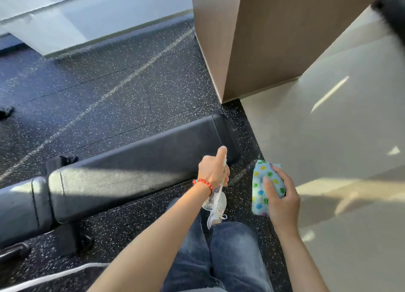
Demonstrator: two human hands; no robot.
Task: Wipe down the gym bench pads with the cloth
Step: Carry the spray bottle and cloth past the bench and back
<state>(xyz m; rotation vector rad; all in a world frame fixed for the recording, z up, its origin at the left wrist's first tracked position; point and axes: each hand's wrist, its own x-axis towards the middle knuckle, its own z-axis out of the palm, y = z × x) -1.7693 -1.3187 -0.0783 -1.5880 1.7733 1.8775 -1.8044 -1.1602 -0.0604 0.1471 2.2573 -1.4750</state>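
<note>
A long black bench pad (135,167) runs from lower left to the middle of the view, with a shorter black pad (19,206) at its left end. My left hand (213,171), with a red bead bracelet at the wrist, grips a clear spray bottle (213,198) just off the long pad's near right end, forefinger on its white top. My right hand (280,202) holds a folded light-blue cloth (266,184) with coloured dots, right of the bench and apart from the pads.
The floor (105,90) is black speckled rubber. A brown pillar (258,42) stands beyond the bench's right end, with pale tiles (339,138) to its right. The bench's black frame (72,241) and a white cable (54,274) lie at lower left. My jeans-clad legs and white shoe are below.
</note>
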